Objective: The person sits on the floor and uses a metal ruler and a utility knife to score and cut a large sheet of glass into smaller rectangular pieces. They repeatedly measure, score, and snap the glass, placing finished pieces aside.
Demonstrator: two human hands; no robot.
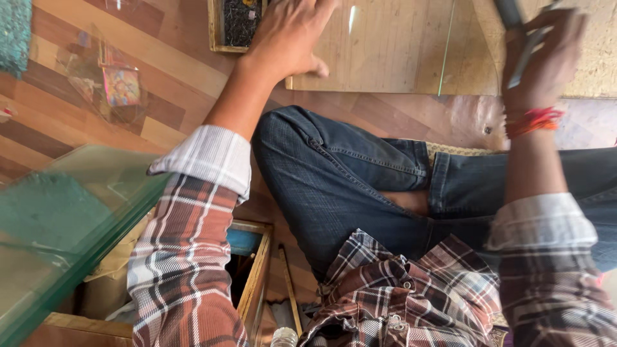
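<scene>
Glass sheet [392,48] on plywood at twelve o'clock: your left hand [289,38] rests spread on its left edge; your right hand [543,54], at two o'clock, grips a slim tool [524,54].

Stacked glass sheets [58,225] blocking left.

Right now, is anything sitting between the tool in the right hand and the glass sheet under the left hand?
Nothing visible: the right hand holds the slim tool over the glass sheet, which the left hand presses flat.
</scene>
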